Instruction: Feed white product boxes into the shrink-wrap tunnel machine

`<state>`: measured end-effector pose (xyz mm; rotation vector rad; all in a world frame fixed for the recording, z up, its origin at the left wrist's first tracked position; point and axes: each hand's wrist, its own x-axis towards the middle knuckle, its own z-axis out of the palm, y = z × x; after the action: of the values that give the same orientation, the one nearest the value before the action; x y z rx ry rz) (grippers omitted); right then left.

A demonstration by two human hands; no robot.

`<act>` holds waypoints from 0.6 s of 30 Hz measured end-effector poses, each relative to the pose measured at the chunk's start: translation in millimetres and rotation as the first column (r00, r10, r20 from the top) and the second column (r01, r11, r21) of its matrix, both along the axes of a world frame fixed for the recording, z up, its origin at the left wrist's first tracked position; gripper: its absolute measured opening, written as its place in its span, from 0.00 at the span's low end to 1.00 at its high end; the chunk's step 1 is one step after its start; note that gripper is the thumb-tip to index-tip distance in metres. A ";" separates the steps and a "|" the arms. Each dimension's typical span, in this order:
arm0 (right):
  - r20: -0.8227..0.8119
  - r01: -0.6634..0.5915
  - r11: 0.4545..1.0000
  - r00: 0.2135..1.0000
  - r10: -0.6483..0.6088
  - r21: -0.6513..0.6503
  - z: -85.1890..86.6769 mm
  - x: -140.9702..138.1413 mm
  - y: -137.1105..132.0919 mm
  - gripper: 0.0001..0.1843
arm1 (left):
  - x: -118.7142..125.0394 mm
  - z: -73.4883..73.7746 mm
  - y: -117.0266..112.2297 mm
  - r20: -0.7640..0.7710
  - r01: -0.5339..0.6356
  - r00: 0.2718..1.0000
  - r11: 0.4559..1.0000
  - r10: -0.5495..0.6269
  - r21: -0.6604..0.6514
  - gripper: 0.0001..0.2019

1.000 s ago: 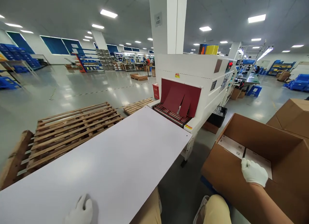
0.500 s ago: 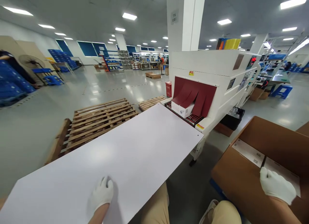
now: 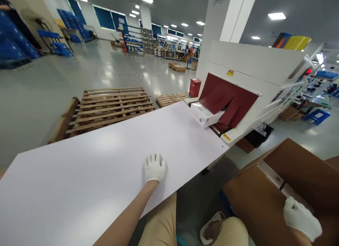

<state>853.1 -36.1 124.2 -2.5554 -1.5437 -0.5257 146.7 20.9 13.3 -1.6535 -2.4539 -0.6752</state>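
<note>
My left hand, in a white glove, lies flat with spread fingers on the white table, some way short of a white box. That box is coming out from under the dark red curtain strips of the white tunnel machine at the table's far end. My right hand, also gloved, rests curled on the near wall of an open brown carton at the lower right. White flat packs lie inside the carton.
Wooden pallets lie on the floor left of the table. A black bin stands under the machine's right side. Another brown carton is behind the open one. Blue crates are stacked at the far left.
My left hand has slid forward along the table toward the machine. The white box has come further out from under the curtain. My view has turned left and down.
</note>
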 end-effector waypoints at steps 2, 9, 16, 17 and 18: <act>-0.146 0.081 0.996 0.986 -0.084 -0.032 10.1 4.4 2.1 0.26 | 23.9 9.2 15.1 0.044 0.092 0.995 0.996 -0.093 0.018 0.27; -0.061 -0.178 0.955 0.978 0.198 0.235 28.8 -81.1 30.4 0.32 | 68.0 31.3 46.9 0.153 0.336 0.922 0.932 -0.355 0.138 0.25; -0.360 -0.607 0.745 0.654 0.666 0.276 60.3 -290.6 165.0 0.28 | 62.4 31.3 93.3 0.499 0.171 0.799 0.922 -0.336 0.347 0.28; -0.392 -0.593 0.739 0.627 0.674 0.321 66.6 -312.7 195.8 0.28 | 61.7 31.2 101.0 0.562 0.107 0.765 0.923 -0.314 0.370 0.29; -0.400 -0.600 0.712 0.589 0.702 0.366 71.8 -332.0 227.3 0.29 | 61.4 31.8 107.9 0.614 0.052 0.731 0.921 -0.298 0.385 0.30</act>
<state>521.0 191.2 196.0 -1.5702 -1.9063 0.1077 208.2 128.7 45.0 -1.7124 -2.3441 -1.9039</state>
